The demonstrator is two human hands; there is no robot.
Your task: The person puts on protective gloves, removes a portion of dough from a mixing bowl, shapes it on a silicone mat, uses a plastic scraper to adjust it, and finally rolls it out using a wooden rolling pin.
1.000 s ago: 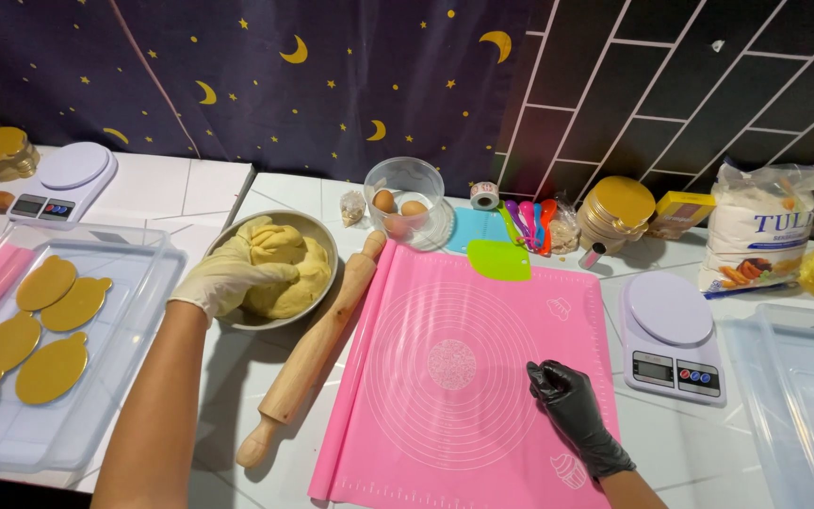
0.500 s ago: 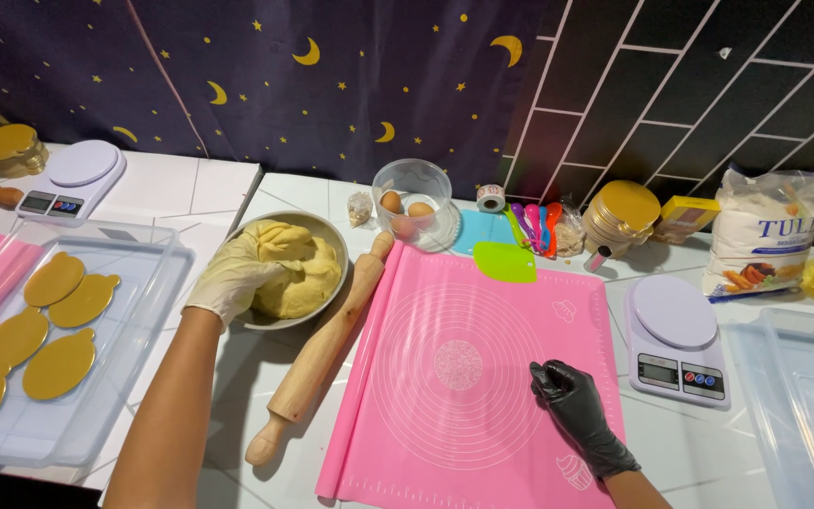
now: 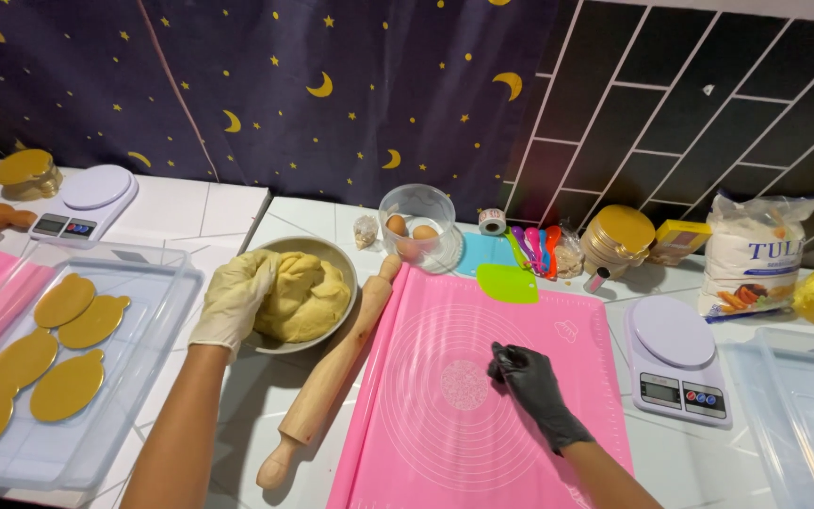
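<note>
While the left hand [image 3: 234, 300] in a cream glove cups the yellow dough [image 3: 305, 298] in its bowl [image 3: 336, 253] left of centre, fingers curled onto it, right hand [image 3: 526, 380] in black — fingertips bunched — pressing the pink mat [image 3: 482, 415] at lower centre, rolling pin [image 3: 332, 372] between them.

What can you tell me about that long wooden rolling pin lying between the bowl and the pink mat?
The pale wooden rolling pin is one long, smooth cylinder with a narrower turned handle at each end. It lies flat and slanted on the white tiled counter, its far handle near the clear plastic tub of eggs, its near handle pointing towards the person. Its right side runs along the left edge of the pink silicone mat; the metal bowl of yellow dough sits just to its left. Neither hand touches it.
</note>
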